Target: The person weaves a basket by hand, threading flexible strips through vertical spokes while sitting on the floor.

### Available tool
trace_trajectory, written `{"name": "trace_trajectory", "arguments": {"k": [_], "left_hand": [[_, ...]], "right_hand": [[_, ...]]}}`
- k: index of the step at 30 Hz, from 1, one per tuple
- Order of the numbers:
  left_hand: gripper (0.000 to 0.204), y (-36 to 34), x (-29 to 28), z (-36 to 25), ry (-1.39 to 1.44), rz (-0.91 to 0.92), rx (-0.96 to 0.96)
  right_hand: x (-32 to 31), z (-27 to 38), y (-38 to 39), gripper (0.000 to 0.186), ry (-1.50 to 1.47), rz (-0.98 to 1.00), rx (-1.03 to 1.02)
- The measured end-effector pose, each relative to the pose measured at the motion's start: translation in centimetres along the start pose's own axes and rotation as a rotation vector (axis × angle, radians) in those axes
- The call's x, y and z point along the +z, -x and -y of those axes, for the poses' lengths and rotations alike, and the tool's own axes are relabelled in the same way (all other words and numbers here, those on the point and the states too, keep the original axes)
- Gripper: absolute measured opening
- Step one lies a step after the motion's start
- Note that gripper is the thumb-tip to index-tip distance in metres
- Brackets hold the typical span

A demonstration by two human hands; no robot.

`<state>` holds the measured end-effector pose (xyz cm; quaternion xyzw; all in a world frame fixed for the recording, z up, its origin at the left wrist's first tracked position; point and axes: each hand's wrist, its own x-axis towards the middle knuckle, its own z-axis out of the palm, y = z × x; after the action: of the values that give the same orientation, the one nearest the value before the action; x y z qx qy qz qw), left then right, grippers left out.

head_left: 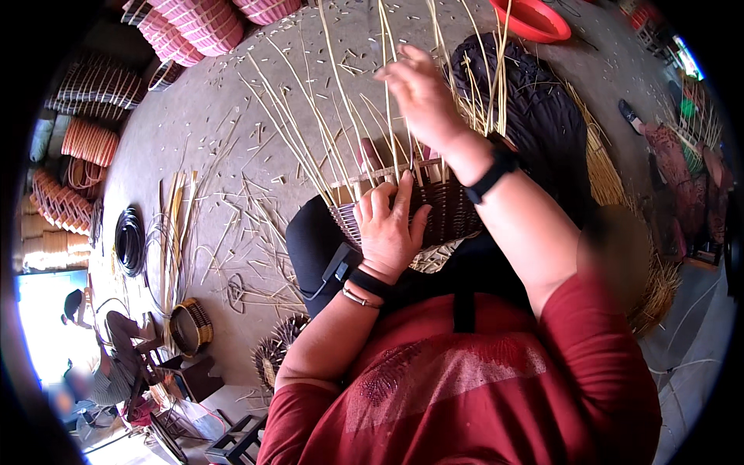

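Observation:
A half-woven basket [443, 213] rests on my lap, its wall dark brown and its pale upright stakes [329, 143] fanning up and away from me. My left hand [387, 229] lies against the basket's near wall at the left. Its index finger points up to the rim and the thumb is spread to the right. Above the basket my right hand [422, 97] is raised among the stakes, fingers partly bent and smeared by motion. Whether a thin strand is between those fingers is not visible. Part of the far wall is hidden behind my right forearm.
Cut stick pieces litter the floor [209, 147]. Stacked pink baskets [198, 27] and a red basin [535, 19] stand at the back. At left are a black coil [129, 240] and a small basket [191, 327]. Dark cloth [535, 108] covers straw. Other people sit at both sides.

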<state>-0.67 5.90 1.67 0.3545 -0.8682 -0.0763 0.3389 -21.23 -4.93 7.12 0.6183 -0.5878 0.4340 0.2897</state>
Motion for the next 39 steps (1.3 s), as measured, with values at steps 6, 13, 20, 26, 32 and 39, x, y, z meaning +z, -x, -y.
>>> {"name": "trace_trajectory", "arguments": {"k": [6,13,20,26,32,39], "left_hand": [[0.042,-0.9,-1.0,1.0,0.029,0.038,-0.048],[0.058,-3.3,1.1,-1.1,-0.031,-0.057,0.109],[0.067,-4.3,3.1,-4.5,-0.212,0.291,0.048],[0.047,-4.8,2.8,-3.2,-0.192,0.284,0.048],[0.050,-6.5,3.4,-4.1,-0.127,0.204,0.033],[0.062,-7.2,7.5,-5.9,-0.128,0.387,0.202]], "right_hand": [[-2.2,2.6,0.6,0.044,-0.579,0.299,0.543],[-14.8,-3.0,9.8,0.026,-1.079,0.171,1.509],[-2.6,-4.8,3.0,0.028,-0.334,0.546,0.500],[-5.8,-0.6,3.3,0.062,-0.666,0.467,0.875],[-16.1,-5.5,12.2,0.036,-1.272,0.051,1.300],[-11.3,-8.4,9.1,0.038,-1.040,0.057,1.280]]}}
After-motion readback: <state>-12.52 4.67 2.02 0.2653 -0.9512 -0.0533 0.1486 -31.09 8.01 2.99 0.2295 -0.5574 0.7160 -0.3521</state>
